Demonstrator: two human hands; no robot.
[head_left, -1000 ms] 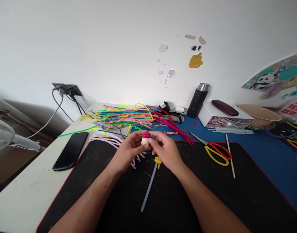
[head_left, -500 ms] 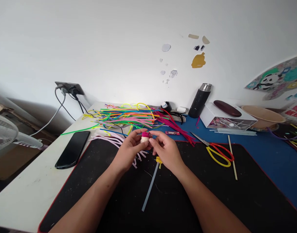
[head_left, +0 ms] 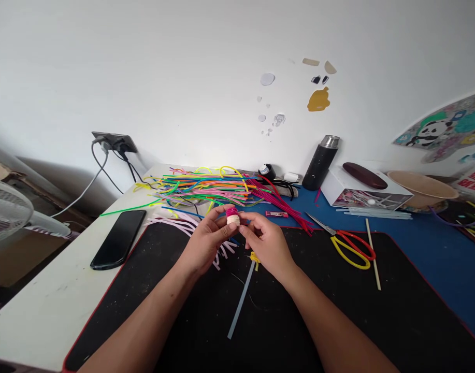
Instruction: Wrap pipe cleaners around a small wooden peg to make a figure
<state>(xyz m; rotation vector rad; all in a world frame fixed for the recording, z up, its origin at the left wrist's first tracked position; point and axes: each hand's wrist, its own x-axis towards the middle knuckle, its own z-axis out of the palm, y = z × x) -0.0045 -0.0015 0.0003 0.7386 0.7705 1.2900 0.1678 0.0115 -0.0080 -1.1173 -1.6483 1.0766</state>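
Note:
A small coiled pipe-cleaner piece (head_left: 233,219), magenta on top and cream below, is held up over the middle of the black mat (head_left: 183,331). My left hand (head_left: 206,239) is closed around its left side with thumb and fingers. From the right, my right hand (head_left: 267,241) has its thumb and fingertips pinched at the piece's edge; exactly what they grip is too small to make out. Below the hands lies a translucent flat strip (head_left: 242,300) with a yellow pipe-cleaner knot (head_left: 255,257) at its upper end. Lilac pipe cleaners (head_left: 183,223) lie partly behind my left hand.
Behind the hands is a heap of colourful pipe cleaners (head_left: 206,184). Scissors (head_left: 351,248) lie across a thin wooden stick (head_left: 372,254) on the right. A phone (head_left: 118,239) rests at left. A black flask (head_left: 320,163), white box (head_left: 367,191) and bowl (head_left: 419,186) stand at the back.
The coiled piece has tilted slightly, showing more of its cream part, and my fingers have shifted a little around it. The whole view has moved slightly; other things lie as before.

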